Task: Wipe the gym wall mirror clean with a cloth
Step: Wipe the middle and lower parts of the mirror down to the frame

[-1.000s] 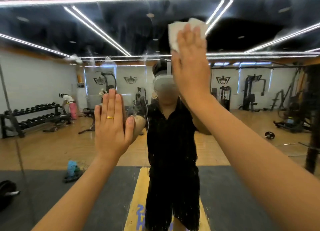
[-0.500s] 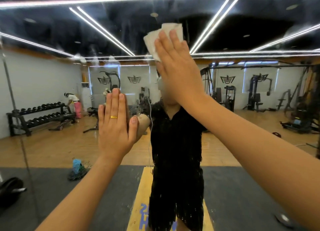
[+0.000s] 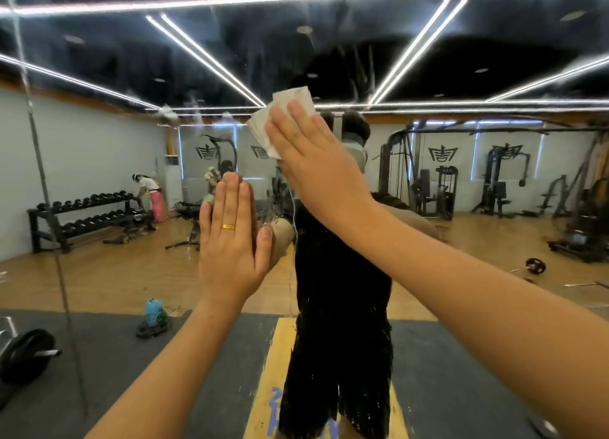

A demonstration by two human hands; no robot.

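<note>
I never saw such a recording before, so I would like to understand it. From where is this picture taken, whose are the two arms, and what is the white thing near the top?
The camera sits on a person's head and looks forward, so the two arms are that person's own. In front is a gym wall mirror; the figure in black is the same person, reflected. The right hand presses a white cloth flat against the glass with straight fingers. The left hand, with a gold ring, lies flat on the glass lower down and holds nothing. The dumbbell rack, machines and ceiling lights are reflections of the room behind.
</note>
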